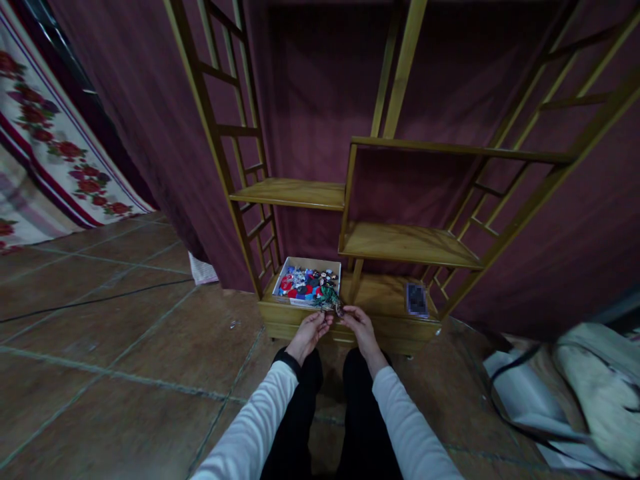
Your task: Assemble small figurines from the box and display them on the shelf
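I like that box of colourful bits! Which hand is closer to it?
Left. The left hand is just below the near right corner of the box; the right hand is further right, past its edge. Both hold a small dark trinket between them.

1 head-worn camera looks forward and down, facing 12 o'clock toward the wooden shelf unit (400, 243), which stands near. The tiled floor (125, 320) spreads to 9 o'clock; the left hand (311, 331) and right hand (361, 328) reach in from 6 o'clock.
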A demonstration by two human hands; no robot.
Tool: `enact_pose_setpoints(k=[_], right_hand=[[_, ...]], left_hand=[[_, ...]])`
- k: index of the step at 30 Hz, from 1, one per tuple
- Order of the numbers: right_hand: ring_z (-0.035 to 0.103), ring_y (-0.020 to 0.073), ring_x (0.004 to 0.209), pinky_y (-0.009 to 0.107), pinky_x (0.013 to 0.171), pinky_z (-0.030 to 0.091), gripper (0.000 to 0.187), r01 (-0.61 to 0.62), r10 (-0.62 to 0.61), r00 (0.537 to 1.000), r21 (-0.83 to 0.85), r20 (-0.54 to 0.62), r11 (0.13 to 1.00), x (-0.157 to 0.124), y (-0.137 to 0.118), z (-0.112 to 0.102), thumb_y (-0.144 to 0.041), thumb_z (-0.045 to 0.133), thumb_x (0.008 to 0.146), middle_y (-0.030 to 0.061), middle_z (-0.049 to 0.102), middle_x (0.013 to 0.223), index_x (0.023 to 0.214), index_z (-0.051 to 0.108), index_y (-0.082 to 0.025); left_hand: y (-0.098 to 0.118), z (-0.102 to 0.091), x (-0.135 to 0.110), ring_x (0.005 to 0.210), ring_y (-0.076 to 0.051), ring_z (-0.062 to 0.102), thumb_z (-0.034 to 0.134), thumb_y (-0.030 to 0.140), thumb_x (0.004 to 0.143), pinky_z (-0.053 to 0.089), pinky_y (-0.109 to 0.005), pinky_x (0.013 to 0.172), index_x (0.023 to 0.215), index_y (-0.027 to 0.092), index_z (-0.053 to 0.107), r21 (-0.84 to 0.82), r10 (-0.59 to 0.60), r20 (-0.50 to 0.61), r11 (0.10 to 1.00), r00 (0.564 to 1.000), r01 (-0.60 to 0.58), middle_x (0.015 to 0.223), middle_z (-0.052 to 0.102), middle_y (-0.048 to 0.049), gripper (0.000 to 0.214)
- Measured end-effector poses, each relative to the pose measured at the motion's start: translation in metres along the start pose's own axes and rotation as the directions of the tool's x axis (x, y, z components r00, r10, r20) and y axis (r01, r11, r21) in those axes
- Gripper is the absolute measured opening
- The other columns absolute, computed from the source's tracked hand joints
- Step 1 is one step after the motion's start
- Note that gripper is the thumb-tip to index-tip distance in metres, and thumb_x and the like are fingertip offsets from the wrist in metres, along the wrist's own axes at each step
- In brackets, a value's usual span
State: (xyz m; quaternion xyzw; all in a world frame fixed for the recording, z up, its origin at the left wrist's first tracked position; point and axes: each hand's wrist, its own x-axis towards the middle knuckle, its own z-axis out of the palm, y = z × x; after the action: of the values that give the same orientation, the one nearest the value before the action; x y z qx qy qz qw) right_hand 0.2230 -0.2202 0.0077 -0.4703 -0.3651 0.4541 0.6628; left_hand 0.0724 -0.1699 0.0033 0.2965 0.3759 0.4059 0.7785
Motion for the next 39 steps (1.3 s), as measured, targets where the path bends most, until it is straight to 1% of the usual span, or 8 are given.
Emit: enact_pose_setpoints(k=[3,7,11,16,20,24,31,39], right_hand=[[0.063,0.0187,0.086,0.036,0.08,0.051,0.029,-0.051,0.048,0.998,0.107,0.033,0.993,-0.0041,-0.005,0.0017,-0.035,0.07,0.063,0.0046,0.066,0.1,0.087,0.066,-0.02],[0.064,0.0172,0.085,0.036,0.084,0.051,0.028,-0.074,0.063,0.996,0.197,0.061,0.978,-0.0051,-0.0045,0.0028,-0.032,0.073,0.062,0.0034,0.067,0.095,0.087,0.067,-0.021],[0.065,0.0176,0.083,0.038,0.085,0.05,0.031,-0.085,0.066,0.993,0.215,0.093,0.973,-0.007,-0.004,0.005,-0.033,0.073,0.062,0.003,0.068,0.089,0.09,0.067,-0.021],[0.064,0.0178,0.086,0.037,0.086,0.049,0.032,-0.118,0.091,0.988,0.226,0.127,0.967,-0.009,-0.0061,0.0066,-0.032,0.073,0.063,0.0038,0.068,0.092,0.093,0.067,-0.021],[0.064,0.0183,0.086,0.036,0.084,0.049,0.035,-0.146,0.118,0.984,0.222,0.135,0.964,-0.0085,-0.0065,0.0067,-0.032,0.074,0.062,0.0048,0.069,0.093,0.095,0.066,-0.022],[0.064,0.0178,0.085,0.035,0.083,0.048,0.038,-0.17,0.139,0.979,0.22,0.149,0.961,-0.0084,-0.0059,0.0074,-0.034,0.074,0.062,0.0052,0.069,0.093,0.096,0.066,-0.021],[0.065,0.0173,0.078,0.035,0.079,0.05,0.038,-0.22,0.204,0.975,0.303,0.084,0.927,-0.0042,-0.0043,0.0067,-0.04,0.073,0.063,0.0047,0.07,0.09,0.096,0.065,-0.022],[0.066,0.0162,0.074,0.033,0.077,0.051,0.037,-0.218,0.22,0.975,0.319,0.031,0.922,-0.0017,-0.0034,0.0067,-0.034,0.073,0.063,0.0044,0.071,0.087,0.096,0.063,-0.021]], left_hand=[[-0.0001,0.0001,0.0001,0.061,-0.01,0.062,0.066,0.027,0.076,0.048,-0.02,0.06,0.078,0.012,0.063,0.001,-0.01,0.003,1.0,1.0,0.01,0.075,0.067,-0.0081,0.016],[-0.0013,-0.0001,0.0001,0.057,-0.008,0.059,0.063,0.024,0.079,0.046,-0.019,0.056,0.078,0.012,0.062,-0.015,-0.028,0.034,0.999,0.999,0.028,0.07,0.065,-0.0061,0.013],[-0.0022,-0.0007,-0.0003,0.053,-0.007,0.056,0.057,0.021,0.082,0.045,-0.018,0.052,0.085,0.011,0.063,-0.034,-0.073,0.082,0.997,0.994,0.076,0.065,0.061,-0.0045,0.012],[-0.0009,-0.0022,-0.001,0.05,-0.007,0.053,0.05,0.019,0.086,0.044,-0.019,0.051,0.093,0.009,0.063,-0.062,-0.131,0.144,0.988,0.981,0.141,0.063,0.058,-0.0037,0.018],[-0.0009,-0.0026,-0.0009,0.049,-0.007,0.051,0.051,0.02,0.085,0.043,-0.019,0.049,0.09,0.009,0.063,-0.069,-0.165,0.179,0.981,0.97,0.18,0.061,0.056,-0.0035,0.018],[-0.0022,-0.001,-0.001,0.049,-0.007,0.052,0.051,0.02,0.085,0.043,-0.019,0.049,0.085,0.01,0.061,-0.089,-0.142,0.153,0.984,0.978,0.157,0.061,0.056,-0.0033,0.014],[-0.0031,-0.0001,-0.0034,0.056,-0.008,0.058,0.061,0.021,0.08,0.046,-0.019,0.056,0.083,0.013,0.057,-0.1,-0.03,0.107,0.994,0.994,0.041,0.068,0.061,-0.0033,0.01],[-0.0015,0.001,-0.0074,0.065,-0.01,0.063,0.071,0.025,0.071,0.047,-0.019,0.061,0.08,0.016,0.054,-0.067,0.011,0.113,0.998,0.994,-0.003,0.077,0.066,-0.0035,0.022]])
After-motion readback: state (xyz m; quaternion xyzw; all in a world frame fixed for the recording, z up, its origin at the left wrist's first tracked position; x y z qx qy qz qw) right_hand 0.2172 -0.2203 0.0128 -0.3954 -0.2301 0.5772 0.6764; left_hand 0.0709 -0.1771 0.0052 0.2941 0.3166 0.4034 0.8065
